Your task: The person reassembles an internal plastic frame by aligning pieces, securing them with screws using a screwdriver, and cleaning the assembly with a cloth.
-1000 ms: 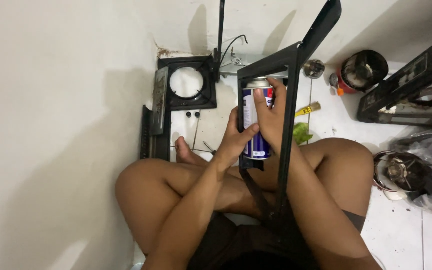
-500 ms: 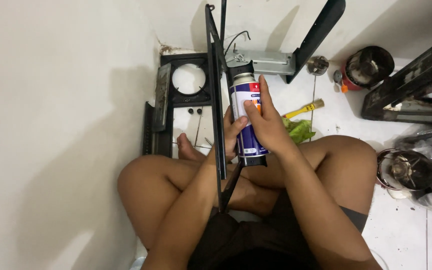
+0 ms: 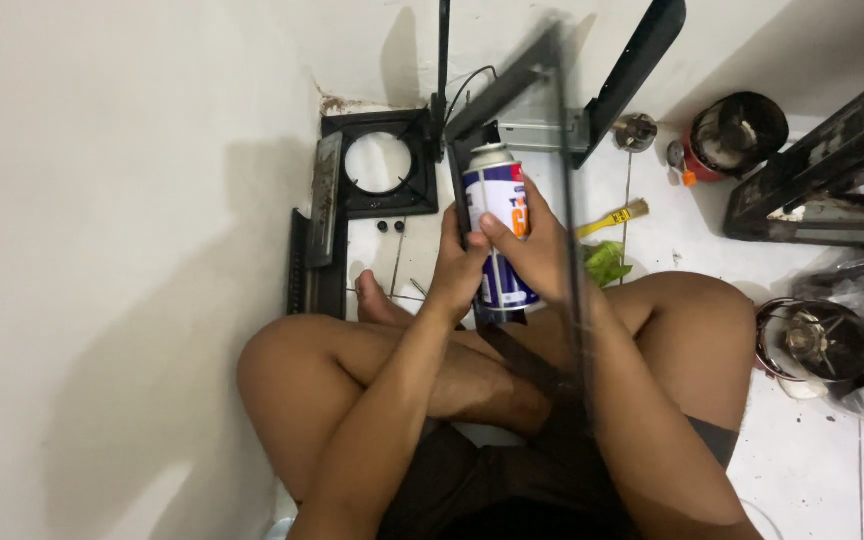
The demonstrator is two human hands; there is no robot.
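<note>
Spray can (image 3: 497, 215) (upright) in both hands

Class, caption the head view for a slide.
Both hands, left hand and right hand, grip a blue-and-white spray can above crossed legs.

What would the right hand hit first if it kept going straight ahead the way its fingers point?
The right hand already wraps the blue spray can, fingers pointing left across it. Past the can, they would probably meet the left hand gripping the other side, though depth is hard to judge.
</note>
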